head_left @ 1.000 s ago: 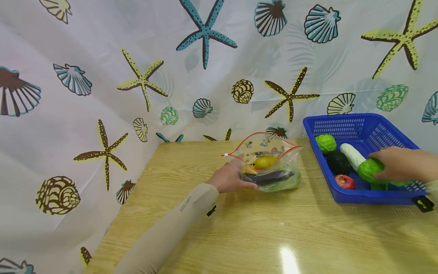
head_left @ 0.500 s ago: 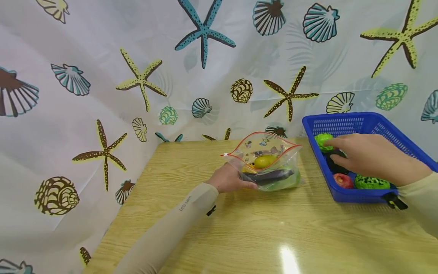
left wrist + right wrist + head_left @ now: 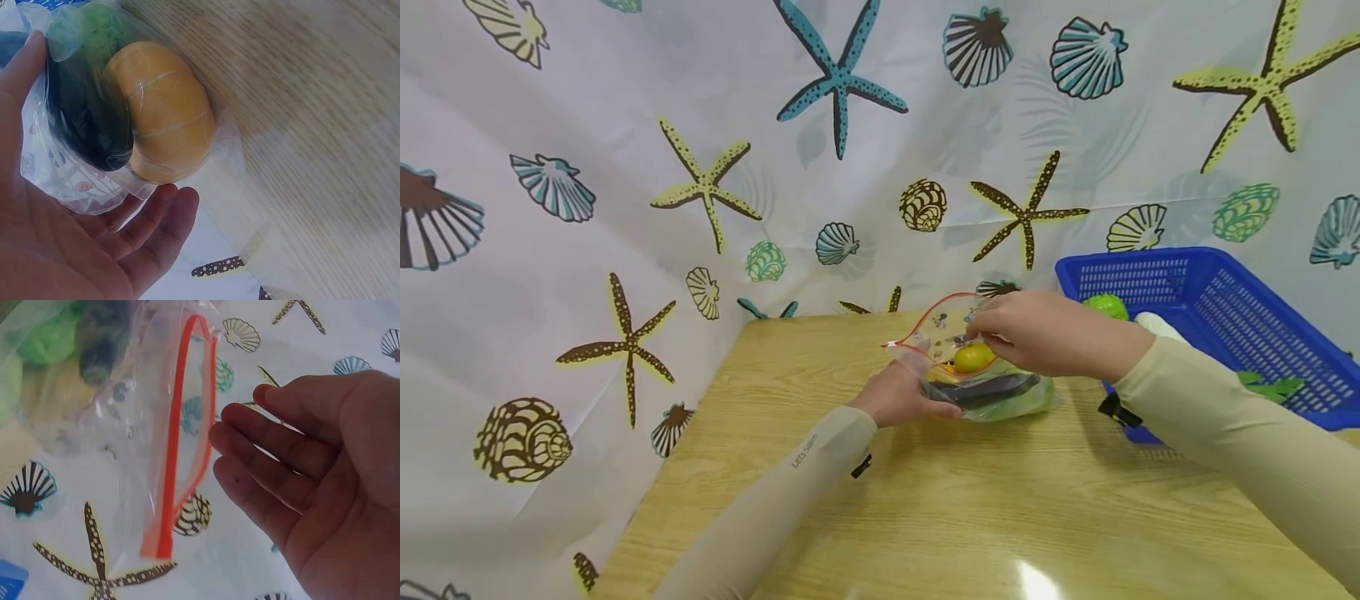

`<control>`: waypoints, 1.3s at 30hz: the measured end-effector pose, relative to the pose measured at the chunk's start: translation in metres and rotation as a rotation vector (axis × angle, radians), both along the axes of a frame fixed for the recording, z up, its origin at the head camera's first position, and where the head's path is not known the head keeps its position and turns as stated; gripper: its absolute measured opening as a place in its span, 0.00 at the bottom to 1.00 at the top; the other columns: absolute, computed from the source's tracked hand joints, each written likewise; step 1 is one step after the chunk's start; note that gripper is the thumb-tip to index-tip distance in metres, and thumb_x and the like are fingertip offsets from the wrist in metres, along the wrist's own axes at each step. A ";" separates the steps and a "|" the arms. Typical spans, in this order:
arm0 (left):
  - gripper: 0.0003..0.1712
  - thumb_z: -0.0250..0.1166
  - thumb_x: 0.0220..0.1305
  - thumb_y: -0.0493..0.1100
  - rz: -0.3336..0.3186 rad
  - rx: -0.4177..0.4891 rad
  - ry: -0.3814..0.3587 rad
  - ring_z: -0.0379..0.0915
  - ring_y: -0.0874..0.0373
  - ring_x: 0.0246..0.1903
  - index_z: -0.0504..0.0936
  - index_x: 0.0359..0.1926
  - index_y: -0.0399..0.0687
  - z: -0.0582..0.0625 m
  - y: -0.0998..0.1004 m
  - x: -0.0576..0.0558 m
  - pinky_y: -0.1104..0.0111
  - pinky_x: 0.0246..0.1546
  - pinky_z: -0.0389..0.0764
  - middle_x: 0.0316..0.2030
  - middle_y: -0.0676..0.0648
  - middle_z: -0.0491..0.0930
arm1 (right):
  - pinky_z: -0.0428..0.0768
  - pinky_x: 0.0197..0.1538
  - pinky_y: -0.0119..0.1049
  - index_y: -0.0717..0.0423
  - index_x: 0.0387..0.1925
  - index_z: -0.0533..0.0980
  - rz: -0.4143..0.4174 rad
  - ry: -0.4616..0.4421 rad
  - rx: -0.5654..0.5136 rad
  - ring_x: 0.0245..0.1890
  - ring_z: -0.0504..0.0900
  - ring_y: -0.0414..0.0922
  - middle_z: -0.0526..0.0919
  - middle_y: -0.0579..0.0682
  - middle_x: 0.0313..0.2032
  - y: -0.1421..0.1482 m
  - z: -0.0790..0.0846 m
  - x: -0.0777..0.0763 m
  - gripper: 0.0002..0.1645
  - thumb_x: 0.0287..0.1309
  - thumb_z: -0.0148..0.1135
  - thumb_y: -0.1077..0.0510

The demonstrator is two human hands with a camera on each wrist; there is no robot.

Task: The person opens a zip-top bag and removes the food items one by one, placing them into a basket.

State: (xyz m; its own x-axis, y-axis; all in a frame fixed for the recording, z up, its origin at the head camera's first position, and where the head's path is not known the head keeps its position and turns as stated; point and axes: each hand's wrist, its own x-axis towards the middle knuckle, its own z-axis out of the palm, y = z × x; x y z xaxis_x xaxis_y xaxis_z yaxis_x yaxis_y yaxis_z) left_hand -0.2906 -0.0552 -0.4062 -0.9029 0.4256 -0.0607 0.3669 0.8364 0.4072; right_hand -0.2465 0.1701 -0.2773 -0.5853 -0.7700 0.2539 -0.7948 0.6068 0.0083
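Observation:
A clear zip bag (image 3: 1015,400) with a red zip edge stands on the table, its mouth spread. Inside it I see a yellow mango-like fruit (image 3: 973,358), a dark eggplant (image 3: 992,389), something green and an orange rounded piece (image 3: 172,115). My left hand (image 3: 895,396) grips the bag's left side, thumb in front and fingers round behind. My right hand (image 3: 1037,329) is at the bag's opening on the right. In the right wrist view its fingers are loosely bent beside the red zip (image 3: 178,425), with nothing between them.
A blue plastic basket (image 3: 1270,308) stands on the right of the wooden table (image 3: 880,517). In it show a green vegetable (image 3: 1107,305), a white one (image 3: 1157,327) and green leafy pieces (image 3: 1273,387); my right forearm hides other parts. A patterned curtain (image 3: 865,192) hangs behind.
My right hand let go of a green vegetable in the basket, rose over the basket and moved left to the bag's mouth. My left hand stays on the bag.

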 end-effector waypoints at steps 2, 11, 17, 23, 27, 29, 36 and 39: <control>0.75 0.63 0.28 0.82 -0.004 0.005 0.005 0.54 0.53 0.63 0.47 0.75 0.52 0.000 -0.001 0.000 0.53 0.56 0.70 0.72 0.53 0.48 | 0.82 0.34 0.41 0.51 0.41 0.82 -0.001 -0.056 0.039 0.33 0.79 0.41 0.85 0.48 0.38 -0.011 -0.003 -0.010 0.11 0.62 0.56 0.64; 0.70 0.65 0.32 0.80 -0.011 -0.011 0.018 0.58 0.52 0.61 0.51 0.74 0.53 0.003 0.001 0.005 0.54 0.54 0.72 0.72 0.53 0.48 | 0.83 0.36 0.42 0.58 0.50 0.80 -0.153 -0.435 0.307 0.33 0.81 0.43 0.82 0.55 0.48 -0.028 -0.014 -0.042 0.22 0.54 0.58 0.75; 0.69 0.62 0.31 0.82 -0.022 -0.050 0.039 0.57 0.54 0.61 0.54 0.73 0.55 0.003 0.005 0.004 0.54 0.55 0.71 0.73 0.57 0.45 | 0.83 0.23 0.38 0.59 0.56 0.75 -0.217 -0.655 0.328 0.14 0.80 0.41 0.74 0.60 0.58 -0.026 -0.010 -0.044 0.29 0.55 0.48 0.78; 0.69 0.61 0.29 0.84 -0.001 -0.064 0.032 0.66 0.58 0.49 0.55 0.71 0.55 0.002 0.003 0.005 0.57 0.48 0.76 0.65 0.52 0.62 | 0.82 0.22 0.37 0.54 0.54 0.78 -0.198 -0.693 0.400 0.16 0.80 0.39 0.77 0.56 0.55 -0.030 -0.009 -0.043 0.25 0.54 0.54 0.71; 0.65 0.60 0.28 0.84 -0.022 -0.067 0.034 0.67 0.58 0.47 0.62 0.66 0.54 0.002 0.003 0.005 0.56 0.47 0.77 0.55 0.51 0.70 | 0.71 0.18 0.32 0.49 0.50 0.81 -0.225 -0.696 0.452 0.15 0.72 0.37 0.81 0.48 0.43 -0.032 -0.010 -0.040 0.21 0.52 0.61 0.65; 0.63 0.60 0.29 0.84 -0.033 -0.075 0.042 0.66 0.58 0.48 0.64 0.64 0.53 0.001 0.003 0.005 0.56 0.48 0.76 0.53 0.51 0.70 | 0.68 0.18 0.32 0.48 0.48 0.81 -0.245 -0.694 0.470 0.16 0.69 0.39 0.80 0.46 0.37 -0.033 -0.011 -0.038 0.19 0.52 0.65 0.61; 0.63 0.62 0.33 0.82 -0.043 -0.096 0.071 0.65 0.57 0.51 0.61 0.66 0.52 -0.001 0.002 0.005 0.56 0.48 0.76 0.56 0.49 0.69 | 0.74 0.26 0.36 0.42 0.44 0.79 -0.301 -0.659 0.520 0.27 0.74 0.43 0.77 0.45 0.36 -0.036 -0.015 -0.033 0.18 0.48 0.71 0.52; 0.61 0.63 0.33 0.82 -0.038 -0.096 0.080 0.66 0.57 0.49 0.63 0.64 0.52 -0.002 0.002 0.006 0.56 0.45 0.77 0.54 0.49 0.71 | 0.73 0.27 0.36 0.43 0.42 0.79 -0.281 -0.622 0.534 0.31 0.73 0.44 0.77 0.44 0.37 -0.037 -0.015 -0.033 0.16 0.48 0.68 0.55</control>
State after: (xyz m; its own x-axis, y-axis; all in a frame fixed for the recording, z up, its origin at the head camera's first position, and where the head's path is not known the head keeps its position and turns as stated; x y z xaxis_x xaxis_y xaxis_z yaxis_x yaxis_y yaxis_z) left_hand -0.2847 -0.0536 -0.4083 -0.8897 0.4554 -0.0312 0.4273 0.8549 0.2942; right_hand -0.2799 0.1335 -0.2922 -0.6842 -0.5012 -0.5298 -0.5708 0.8202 -0.0387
